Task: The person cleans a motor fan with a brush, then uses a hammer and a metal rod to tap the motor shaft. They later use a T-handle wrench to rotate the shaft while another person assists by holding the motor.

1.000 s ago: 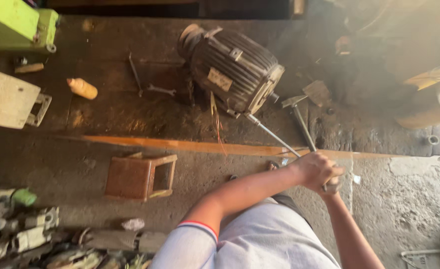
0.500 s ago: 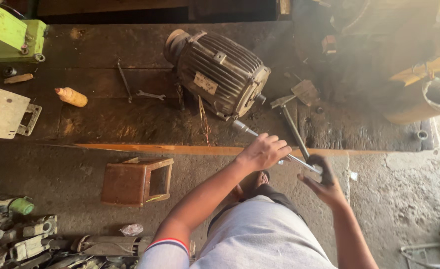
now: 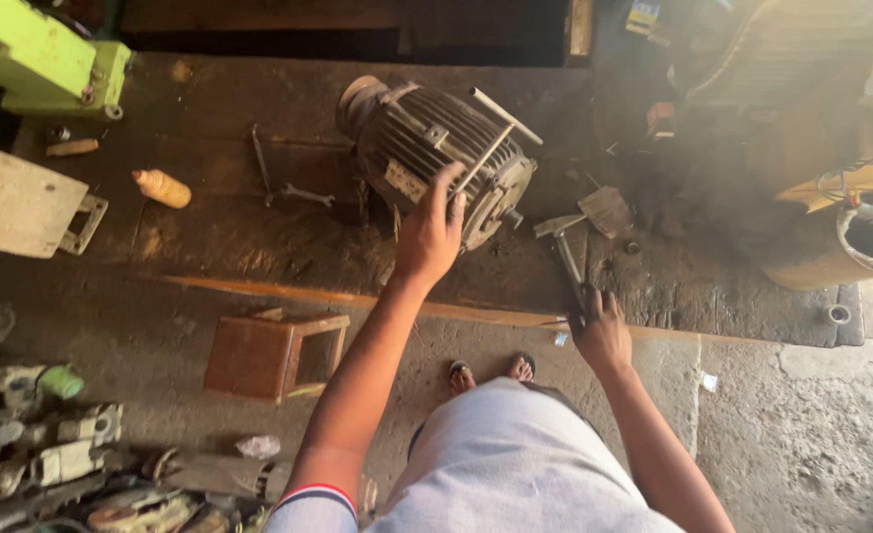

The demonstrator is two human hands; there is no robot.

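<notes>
From the head view, my left hand (image 3: 429, 232) holds the T-shaped metal wrench (image 3: 486, 148), fingers clamped on its shaft. The shaft's long axis slants far-right across the grey ribbed electric motor (image 3: 427, 148) lying on the dark table (image 3: 259, 237). My right hand (image 3: 602, 334), nearer me, grips the steel hammer (image 3: 567, 252), fingers closed round its handle.

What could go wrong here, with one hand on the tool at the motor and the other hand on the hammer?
1. The left hand holds a T-shaped tool against the motor; if it slips, the knuckles could strike the metal fins.
2. The motor lies on its rounded side, so it might roll on the bench.
3. The right hand grips the hammer at the bench edge, above sandalled feet; dropped, it could hit them.
</notes>
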